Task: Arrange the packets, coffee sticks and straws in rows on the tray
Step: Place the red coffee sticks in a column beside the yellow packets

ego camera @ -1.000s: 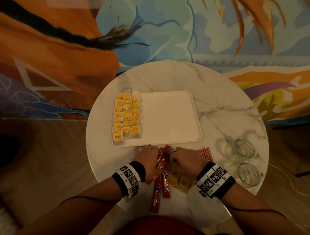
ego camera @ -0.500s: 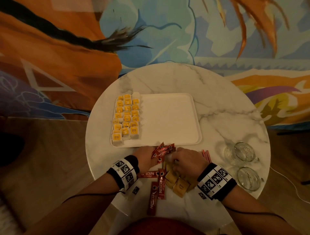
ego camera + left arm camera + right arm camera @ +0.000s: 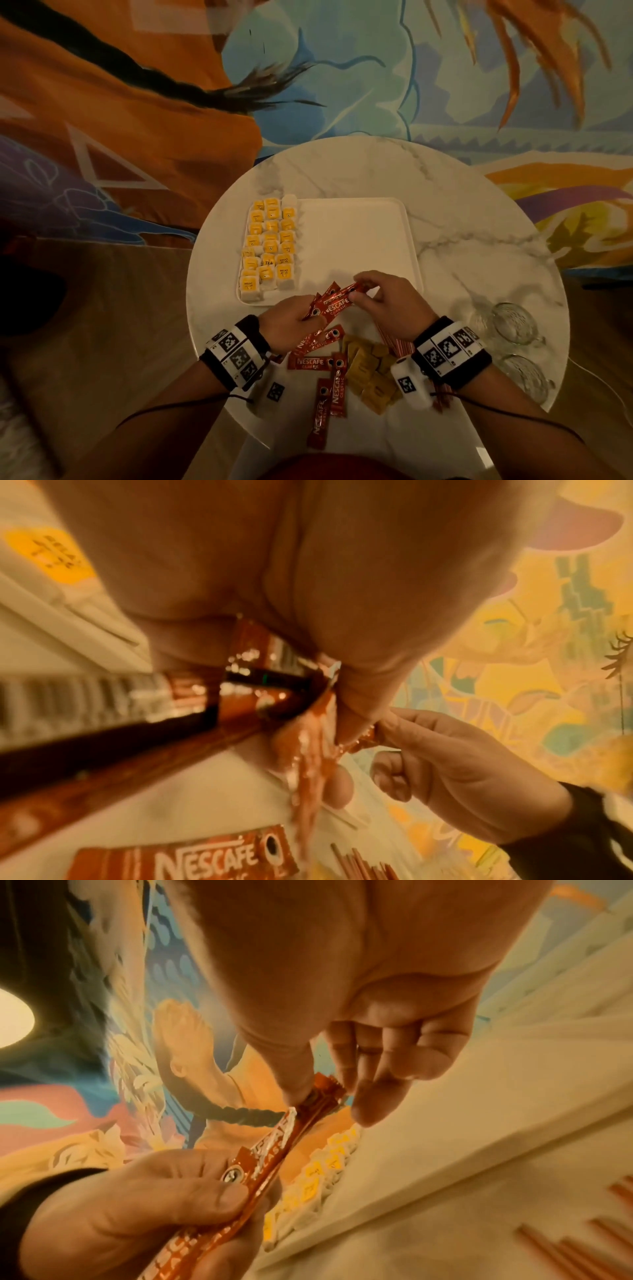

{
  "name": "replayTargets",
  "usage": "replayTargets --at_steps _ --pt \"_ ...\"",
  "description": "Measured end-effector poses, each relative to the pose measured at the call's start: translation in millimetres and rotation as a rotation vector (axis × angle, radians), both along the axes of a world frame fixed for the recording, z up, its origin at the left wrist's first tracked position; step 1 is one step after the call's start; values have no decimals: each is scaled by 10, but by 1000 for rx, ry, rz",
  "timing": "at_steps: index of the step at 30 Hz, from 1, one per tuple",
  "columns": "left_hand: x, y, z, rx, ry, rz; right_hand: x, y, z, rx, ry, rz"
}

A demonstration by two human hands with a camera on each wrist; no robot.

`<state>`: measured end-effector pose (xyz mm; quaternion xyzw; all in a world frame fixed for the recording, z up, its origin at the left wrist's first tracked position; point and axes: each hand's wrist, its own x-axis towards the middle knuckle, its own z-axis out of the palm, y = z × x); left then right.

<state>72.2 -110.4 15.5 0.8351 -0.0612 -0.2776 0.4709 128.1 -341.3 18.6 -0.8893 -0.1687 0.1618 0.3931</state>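
Observation:
A white tray (image 3: 356, 240) lies on the round marble table, with yellow-labelled packets (image 3: 269, 246) in rows along its left side. My left hand (image 3: 294, 323) grips a small bunch of red coffee sticks (image 3: 334, 301) by their near ends, just over the tray's front edge. My right hand (image 3: 380, 296) pinches the far end of one stick (image 3: 320, 1093) between thumb and fingers. More coffee sticks (image 3: 323, 377) lie loose on the table near me. Brown packets (image 3: 368, 371) lie beside them. Thin red straws (image 3: 397, 346) lie partly hidden under my right wrist.
Two clear glass cups (image 3: 507, 322) stand at the table's right edge. The table's (image 3: 462, 212) near rim is close to my body. A painted wall stands behind the table, with wooden floor to the left.
Both hands rose from the pile on the table and moved forward to the tray's front edge with coffee sticks. My right hand took hold of a stick's far end.

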Motion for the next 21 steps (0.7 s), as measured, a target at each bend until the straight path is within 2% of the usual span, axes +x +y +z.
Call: replayTargets --at_steps 7,21 --pt "-36 -7 53 -177 73 135 78 118 10 193 98 -26" --pt "-60 -104 75 -391 83 426 78 164 31 202 124 60"
